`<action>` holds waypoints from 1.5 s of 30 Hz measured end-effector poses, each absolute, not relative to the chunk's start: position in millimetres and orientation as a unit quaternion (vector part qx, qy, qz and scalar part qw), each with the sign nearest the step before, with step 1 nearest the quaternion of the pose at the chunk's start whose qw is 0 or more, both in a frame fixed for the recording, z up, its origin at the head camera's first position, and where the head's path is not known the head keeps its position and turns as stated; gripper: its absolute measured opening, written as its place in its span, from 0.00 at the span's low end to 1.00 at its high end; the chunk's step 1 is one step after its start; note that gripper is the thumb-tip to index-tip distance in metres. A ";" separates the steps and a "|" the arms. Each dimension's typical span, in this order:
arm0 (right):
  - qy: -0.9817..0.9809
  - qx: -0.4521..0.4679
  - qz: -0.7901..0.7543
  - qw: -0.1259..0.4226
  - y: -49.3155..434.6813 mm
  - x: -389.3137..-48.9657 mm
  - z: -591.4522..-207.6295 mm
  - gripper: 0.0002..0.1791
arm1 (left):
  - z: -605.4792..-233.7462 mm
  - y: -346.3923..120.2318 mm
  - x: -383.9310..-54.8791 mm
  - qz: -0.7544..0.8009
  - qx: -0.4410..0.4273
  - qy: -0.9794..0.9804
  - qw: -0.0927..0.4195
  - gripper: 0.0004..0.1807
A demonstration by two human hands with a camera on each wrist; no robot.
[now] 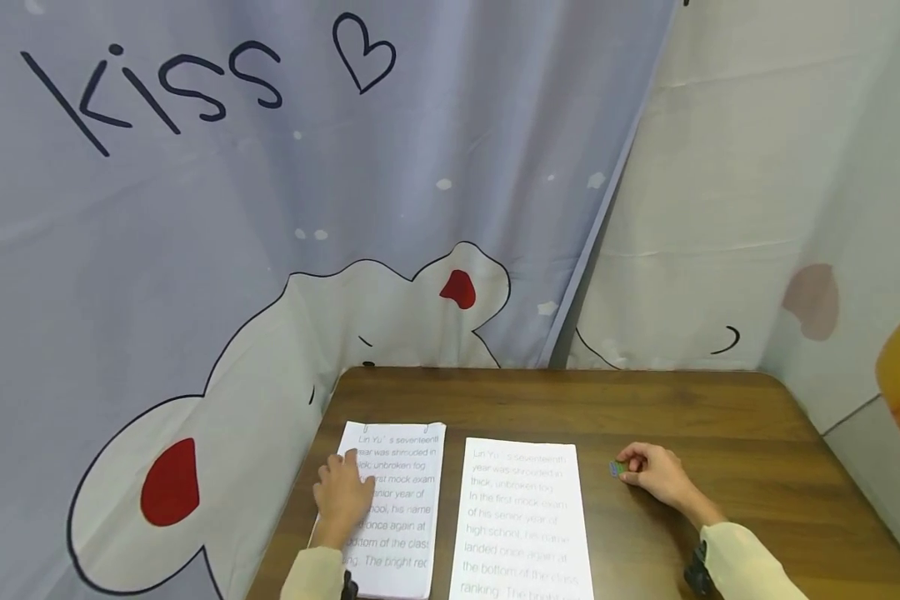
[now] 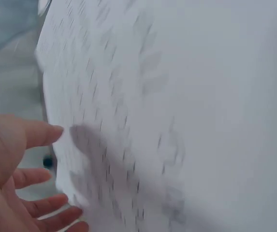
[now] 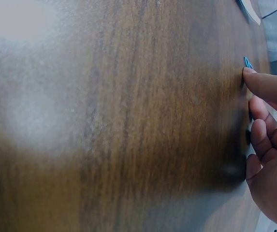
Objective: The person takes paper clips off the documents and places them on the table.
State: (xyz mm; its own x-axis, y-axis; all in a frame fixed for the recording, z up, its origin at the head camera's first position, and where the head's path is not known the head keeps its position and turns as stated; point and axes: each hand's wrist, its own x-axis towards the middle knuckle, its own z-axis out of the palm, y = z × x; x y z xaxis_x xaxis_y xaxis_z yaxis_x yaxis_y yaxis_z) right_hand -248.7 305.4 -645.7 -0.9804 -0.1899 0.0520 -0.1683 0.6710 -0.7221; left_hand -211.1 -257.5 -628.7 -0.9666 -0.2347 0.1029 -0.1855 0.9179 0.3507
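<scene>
My left hand (image 1: 342,498) lies over the left side of a printed paper stack (image 1: 397,575), fingers spread. In the left wrist view its fingers (image 2: 46,134) are loosely extended beside the blurred page. Two small clips (image 1: 365,428) show at the stack's top edge. To the right, my right hand (image 1: 658,473) is low over the wooden table, pinching small blue and green paper clips (image 1: 616,469) between thumb and fingers. From the right wrist, a blue tip (image 3: 247,63) sticks out past the thumb; the rest is hidden by the hand.
A second printed page (image 1: 521,517) lies between the hands, with the same text. The brown wooden table (image 1: 555,400) ends at the back against a printed curtain (image 1: 390,317). Another curtain closes off the right side.
</scene>
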 end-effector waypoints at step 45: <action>0.916 -0.066 -0.394 -0.017 299.6 -244.1 -647.3 0.13 | -613.4 -286.4 -197.7 -0.303 0.061 -0.941 0.137 0.34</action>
